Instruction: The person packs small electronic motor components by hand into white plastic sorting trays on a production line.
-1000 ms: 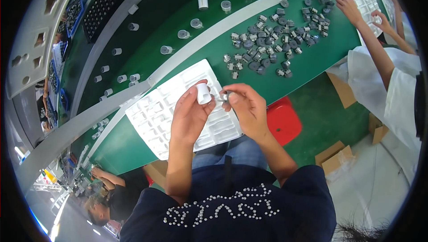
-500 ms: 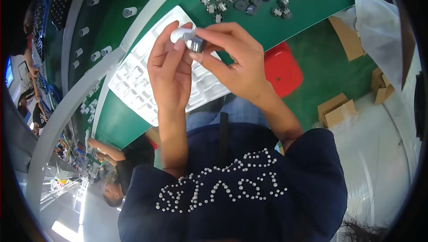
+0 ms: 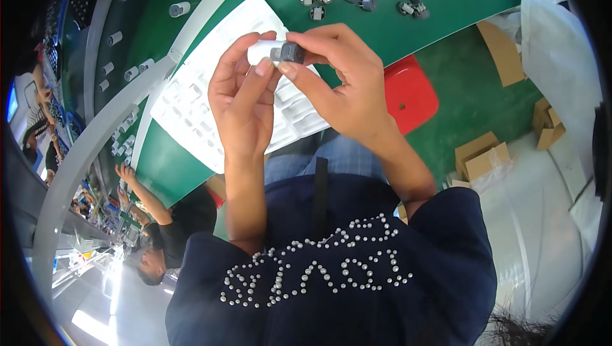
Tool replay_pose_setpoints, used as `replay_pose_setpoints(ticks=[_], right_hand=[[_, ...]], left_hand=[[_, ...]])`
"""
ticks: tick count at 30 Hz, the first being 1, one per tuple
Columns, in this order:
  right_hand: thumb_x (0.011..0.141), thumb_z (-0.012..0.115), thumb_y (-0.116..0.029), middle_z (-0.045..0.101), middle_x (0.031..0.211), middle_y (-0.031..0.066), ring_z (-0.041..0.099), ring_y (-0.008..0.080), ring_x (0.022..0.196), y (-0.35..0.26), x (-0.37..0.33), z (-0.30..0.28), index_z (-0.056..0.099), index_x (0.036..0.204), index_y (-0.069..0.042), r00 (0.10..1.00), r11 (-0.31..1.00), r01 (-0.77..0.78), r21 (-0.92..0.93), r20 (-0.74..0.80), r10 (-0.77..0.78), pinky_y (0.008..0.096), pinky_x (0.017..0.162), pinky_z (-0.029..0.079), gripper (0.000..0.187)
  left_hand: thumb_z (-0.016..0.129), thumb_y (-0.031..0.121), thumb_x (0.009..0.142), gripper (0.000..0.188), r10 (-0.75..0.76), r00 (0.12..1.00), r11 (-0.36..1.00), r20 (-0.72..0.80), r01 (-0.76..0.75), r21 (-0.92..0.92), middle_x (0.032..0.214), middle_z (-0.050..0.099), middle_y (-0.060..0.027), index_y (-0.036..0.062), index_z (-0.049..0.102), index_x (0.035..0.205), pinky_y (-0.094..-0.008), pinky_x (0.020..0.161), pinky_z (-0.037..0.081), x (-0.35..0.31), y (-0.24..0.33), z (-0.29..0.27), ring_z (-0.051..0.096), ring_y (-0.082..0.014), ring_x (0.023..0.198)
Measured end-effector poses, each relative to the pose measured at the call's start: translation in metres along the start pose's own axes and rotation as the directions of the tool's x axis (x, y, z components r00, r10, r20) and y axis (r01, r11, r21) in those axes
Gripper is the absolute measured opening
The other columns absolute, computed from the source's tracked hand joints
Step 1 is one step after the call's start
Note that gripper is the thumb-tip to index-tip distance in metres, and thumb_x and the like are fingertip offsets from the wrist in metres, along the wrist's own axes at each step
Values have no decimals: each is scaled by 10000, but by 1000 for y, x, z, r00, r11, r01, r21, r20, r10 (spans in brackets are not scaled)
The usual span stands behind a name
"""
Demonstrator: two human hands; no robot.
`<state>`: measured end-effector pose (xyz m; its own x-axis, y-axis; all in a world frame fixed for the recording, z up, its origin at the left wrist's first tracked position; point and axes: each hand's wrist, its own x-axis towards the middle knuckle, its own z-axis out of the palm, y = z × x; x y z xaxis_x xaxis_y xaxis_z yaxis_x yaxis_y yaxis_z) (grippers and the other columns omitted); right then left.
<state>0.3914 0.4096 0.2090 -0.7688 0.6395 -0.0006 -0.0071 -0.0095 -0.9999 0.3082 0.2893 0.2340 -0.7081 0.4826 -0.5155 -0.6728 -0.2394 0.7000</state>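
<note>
Over the white compartment tray (image 3: pixel 255 8), my two hands meet around a small two-part piece. My left hand (image 3: pixel 242 107) is closed on a white cylindrical shell (image 3: pixel 257 51), with the thumb pressed along its lower side. My right hand (image 3: pixel 354 88) pinches a dark grey cap-like part (image 3: pixel 292 52) between thumb and fingers. The two parts lie end to end in line, with a lighter grey section at the join; whether they are locked together I cannot tell. The tray's left pockets hold several small pieces, partly hidden by my left arm.
Loose metal-and-grey parts (image 3: pixel 368 3) are scattered on the green table (image 3: pixel 440 34) at the far side. White cylinders (image 3: pixel 180 9) stand along a green belt behind a curved rail, left. A red stool (image 3: pixel 414 94) and cardboard boxes (image 3: pixel 484 158) are at right. A co-worker (image 3: pixel 185 228) sits lower left.
The grey part has turned and come into line with the white shell, both now nearly level. My right hand has shifted slightly right. The co-worker's arm has risen toward the belt.
</note>
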Motion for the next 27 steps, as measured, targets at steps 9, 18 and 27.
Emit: replay_pose_setpoints(ticks=[9,18,27], right_hand=[[675,858,-107,667,998,104,652,250,864,13,-7,-8,722,1034,-6,956,898,278,-340,191,-224,329,704,542,397],[643,849,-79,647,970,54,664,226,829,29,0,-3,717,1024,-39,924,892,357,-276,245,-294,310,635,546,405],[656,828,-87,664,1026,75,661,251,851,35,21,38,693,1039,-40,826,846,446,-293,498,-264,344,690,551,409]], left_hand=[[623,-88,881,612,-74,996,964,57,57,260,1377,542,-229,-25,386,1442,-314,929,534,-5,-13,-3,594,-226,1178],[664,-65,870,467,-193,981,943,21,180,280,1237,640,-142,-36,525,1315,-276,864,528,2,-13,-19,624,-134,1042],[654,-84,872,467,-2,987,916,-159,65,395,1268,627,-131,-53,524,1319,-297,943,518,6,-4,-59,621,-165,1113]])
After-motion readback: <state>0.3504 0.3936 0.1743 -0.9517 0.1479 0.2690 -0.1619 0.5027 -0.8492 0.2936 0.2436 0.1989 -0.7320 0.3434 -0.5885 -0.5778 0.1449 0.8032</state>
